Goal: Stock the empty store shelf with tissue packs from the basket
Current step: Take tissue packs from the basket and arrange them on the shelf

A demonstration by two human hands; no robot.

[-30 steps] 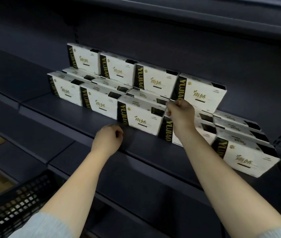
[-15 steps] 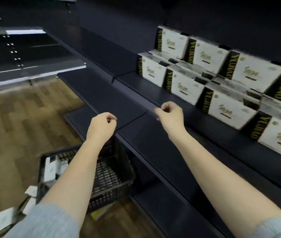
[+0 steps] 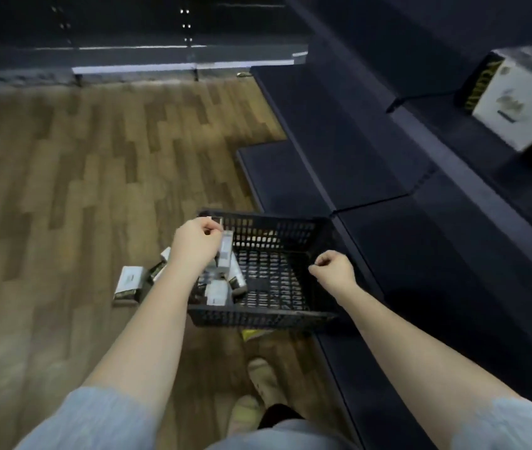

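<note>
On the wood floor [image 3: 63, 196] beside the dark shelf [image 3: 355, 151] sits the black basket [image 3: 258, 315]. A few tissue packs [image 3: 222, 280] lie in its left half; more packs on the floor [image 3: 130, 284] just left of it. Stocked boxes [image 3: 517, 99] on the shelf at upper right, blurred. My left hand [image 3: 194, 243] hovers over the basket's left edge, fingers curled, holding nothing. My right hand [image 3: 334, 267], over the right rim, is a loose empty fist.

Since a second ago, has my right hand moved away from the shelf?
Yes. The right hand has left the tissue packs on the shelf and dropped to the basket on the floor.
</note>
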